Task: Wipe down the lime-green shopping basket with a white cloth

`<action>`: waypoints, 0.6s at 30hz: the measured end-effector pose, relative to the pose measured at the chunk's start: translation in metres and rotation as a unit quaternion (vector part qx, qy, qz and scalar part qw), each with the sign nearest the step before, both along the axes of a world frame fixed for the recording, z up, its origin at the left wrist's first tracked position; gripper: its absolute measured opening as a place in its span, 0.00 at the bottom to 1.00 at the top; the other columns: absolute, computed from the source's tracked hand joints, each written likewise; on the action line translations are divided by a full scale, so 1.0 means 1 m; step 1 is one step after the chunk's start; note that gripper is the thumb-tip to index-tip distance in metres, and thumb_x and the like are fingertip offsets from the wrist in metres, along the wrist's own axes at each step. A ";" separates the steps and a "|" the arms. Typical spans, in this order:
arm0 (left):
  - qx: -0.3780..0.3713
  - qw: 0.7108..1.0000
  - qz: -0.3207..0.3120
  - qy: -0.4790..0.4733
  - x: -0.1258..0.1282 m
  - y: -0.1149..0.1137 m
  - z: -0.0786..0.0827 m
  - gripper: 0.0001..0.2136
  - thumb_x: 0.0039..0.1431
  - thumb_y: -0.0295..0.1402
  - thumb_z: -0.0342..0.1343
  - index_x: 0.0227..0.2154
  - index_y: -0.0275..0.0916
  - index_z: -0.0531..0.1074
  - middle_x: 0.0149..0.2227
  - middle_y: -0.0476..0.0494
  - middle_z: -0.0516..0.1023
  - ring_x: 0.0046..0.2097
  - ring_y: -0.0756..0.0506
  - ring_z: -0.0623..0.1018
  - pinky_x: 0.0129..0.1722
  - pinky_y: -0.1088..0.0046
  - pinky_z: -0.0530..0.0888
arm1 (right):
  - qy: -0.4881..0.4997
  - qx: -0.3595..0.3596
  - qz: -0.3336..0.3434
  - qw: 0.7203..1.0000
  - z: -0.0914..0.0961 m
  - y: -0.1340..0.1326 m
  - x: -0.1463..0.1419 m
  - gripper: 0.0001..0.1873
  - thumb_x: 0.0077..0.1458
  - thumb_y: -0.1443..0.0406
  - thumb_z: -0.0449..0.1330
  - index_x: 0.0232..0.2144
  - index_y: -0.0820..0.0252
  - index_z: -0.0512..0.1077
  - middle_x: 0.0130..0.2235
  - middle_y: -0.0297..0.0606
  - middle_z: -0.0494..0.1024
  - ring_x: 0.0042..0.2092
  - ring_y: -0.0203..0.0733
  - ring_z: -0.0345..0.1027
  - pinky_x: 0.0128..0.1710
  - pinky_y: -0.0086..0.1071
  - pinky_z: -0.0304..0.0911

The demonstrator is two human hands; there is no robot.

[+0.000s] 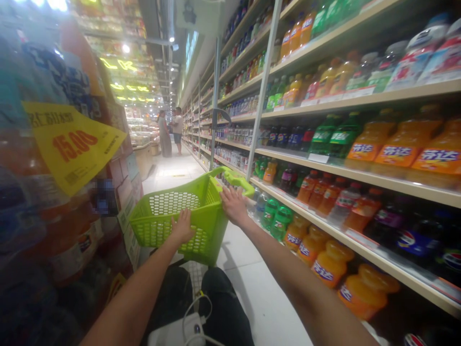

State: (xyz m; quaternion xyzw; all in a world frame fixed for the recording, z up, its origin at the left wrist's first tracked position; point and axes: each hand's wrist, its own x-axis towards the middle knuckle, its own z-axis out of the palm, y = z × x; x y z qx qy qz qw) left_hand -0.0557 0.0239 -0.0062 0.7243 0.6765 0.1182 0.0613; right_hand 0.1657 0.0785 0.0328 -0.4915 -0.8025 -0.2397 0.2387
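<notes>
A lime-green shopping cart [212, 235] with a perforated basket stands turned sideways in front of my knees. My left hand [183, 227] is at the side wall nearest me, its fingers hooked at the rim. Higher up on the right, my right hand [234, 204] grips the cart's end just below the green handle [236, 179], fingers curled over the edge. The undersides of both grips are hidden. Through the basket's open top, the inner wall with its holes shows.
Shelves [360, 168] of bottled drinks line the right side. On the left, stacked goods carry a yellow price sign [74, 144]. White tiled floor [180, 168] runs down the aisle, where two people [171, 132] stand. A white device [180, 331] with cables lies at my lap.
</notes>
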 end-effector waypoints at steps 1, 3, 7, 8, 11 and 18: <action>0.006 1.000 -0.005 0.017 -0.001 -0.001 -0.001 0.37 0.49 0.34 0.50 0.62 0.38 0.41 0.65 0.37 0.36 0.65 0.38 0.40 0.58 0.43 0.40 | -0.004 0.003 0.006 1.000 -0.002 0.000 -0.006 0.24 0.56 0.69 0.47 0.55 0.62 0.61 0.61 0.44 0.57 0.62 0.54 0.45 0.58 0.55 0.42; 0.003 0.999 -0.010 0.035 -0.002 -0.002 0.000 0.37 0.49 0.33 0.50 0.62 0.38 0.41 0.65 0.38 0.37 0.65 0.38 0.40 0.58 0.43 0.40 | -0.007 0.007 0.011 1.000 -0.004 0.000 -0.013 0.22 0.57 0.68 0.47 0.54 0.61 0.63 0.61 0.44 0.57 0.62 0.55 0.46 0.57 0.58 0.41; -0.017 0.999 -0.021 0.043 -0.003 -0.002 0.006 0.38 0.47 0.32 0.49 0.62 0.36 0.41 0.65 0.38 0.37 0.65 0.38 0.41 0.58 0.41 0.40 | -0.011 0.017 0.013 1.000 0.001 0.003 -0.003 0.21 0.59 0.65 0.46 0.53 0.58 0.63 0.60 0.45 0.59 0.61 0.55 0.47 0.55 0.61 0.40; -0.018 0.999 -0.022 0.042 -0.003 -0.002 0.006 0.39 0.46 0.31 0.49 0.62 0.36 0.41 0.65 0.38 0.37 0.65 0.37 0.40 0.58 0.41 0.40 | 0.000 0.025 0.000 1.000 0.003 0.004 0.002 0.21 0.59 0.64 0.45 0.53 0.58 0.63 0.60 0.45 0.59 0.61 0.55 0.48 0.55 0.62 0.40; -0.011 0.999 -0.022 0.034 -0.002 -0.002 0.005 0.39 0.45 0.30 0.49 0.62 0.35 0.41 0.65 0.37 0.37 0.65 0.36 0.40 0.57 0.39 0.38 | 0.052 0.047 -0.050 0.996 0.006 0.006 0.010 0.21 0.60 0.62 0.44 0.53 0.58 0.64 0.60 0.46 0.59 0.60 0.57 0.49 0.55 0.59 0.44; -0.020 0.999 -0.029 0.023 -0.003 -0.004 0.006 0.40 0.44 0.29 0.49 0.62 0.35 0.40 0.65 0.37 0.37 0.65 0.36 0.40 0.58 0.40 0.40 | 0.038 0.027 0.022 0.999 -0.015 0.004 -0.043 0.21 0.60 0.66 0.44 0.54 0.59 0.62 0.58 0.45 0.63 0.56 0.51 0.56 0.55 0.48 0.51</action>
